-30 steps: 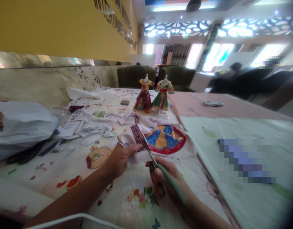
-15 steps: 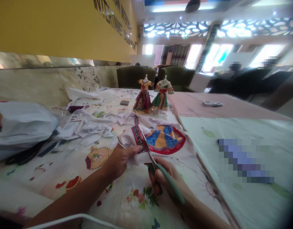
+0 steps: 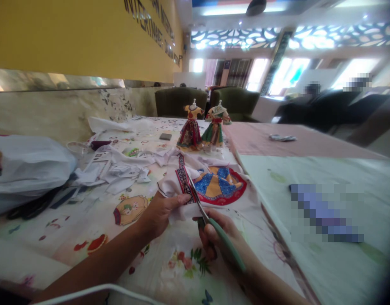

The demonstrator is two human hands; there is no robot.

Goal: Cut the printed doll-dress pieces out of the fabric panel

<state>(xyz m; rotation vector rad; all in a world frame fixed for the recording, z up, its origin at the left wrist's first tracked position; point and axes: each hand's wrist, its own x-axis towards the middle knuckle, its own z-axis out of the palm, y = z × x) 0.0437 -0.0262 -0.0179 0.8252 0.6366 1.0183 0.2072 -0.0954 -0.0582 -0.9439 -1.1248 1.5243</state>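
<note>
My left hand (image 3: 161, 214) pinches the near edge of a white printed fabric (image 3: 250, 197), its thumb on a dark red and black patterned border strip (image 3: 183, 177). In my right hand (image 3: 218, 233) is a pair of green-handled scissors (image 3: 228, 248). The blades point away from me and lie along the right side of that strip, in the fabric. Right of the blades, the same fabric carries a blue and yellow panelled skirt print (image 3: 218, 186) with a red rim. A cut-out yellow piece with a red edge (image 3: 131, 209) lies left of my left hand.
Two miniature dresses on stands, one maroon (image 3: 191, 131) and one green (image 3: 214, 129), stand at the back. White scraps (image 3: 118, 176) and a white plastic bag (image 3: 29, 169) lie at left. A small grey block (image 3: 165, 136) sits farther back. A blurred-out purple item (image 3: 325, 216) lies at right.
Almost nothing differs. Both hands, the scissors and the fabric keep nearly the same place, with the blades still along the border strip.
</note>
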